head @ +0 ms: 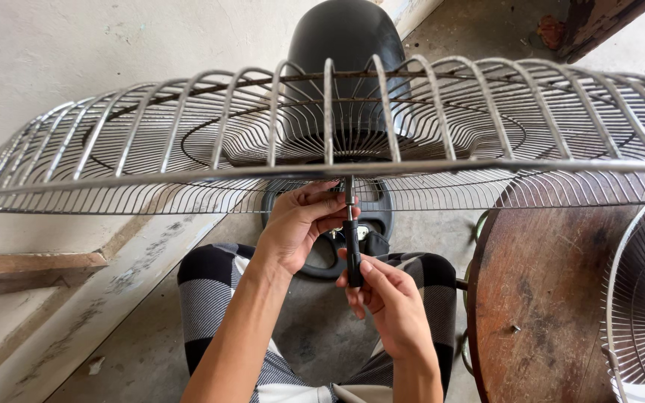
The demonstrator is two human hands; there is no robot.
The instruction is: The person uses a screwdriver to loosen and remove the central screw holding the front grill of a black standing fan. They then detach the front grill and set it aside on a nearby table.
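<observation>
The right hand closes its grip on a black-handled screwdriver pointing toward 12 o'clock into the wire fan guard; the left hand pinches the guard's rim beside it.

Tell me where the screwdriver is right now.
In the head view, the screwdriver stands upright at centre, its tip at the lower rim of the fan guard, between the left hand above and the right hand gripping its black handle.
</observation>
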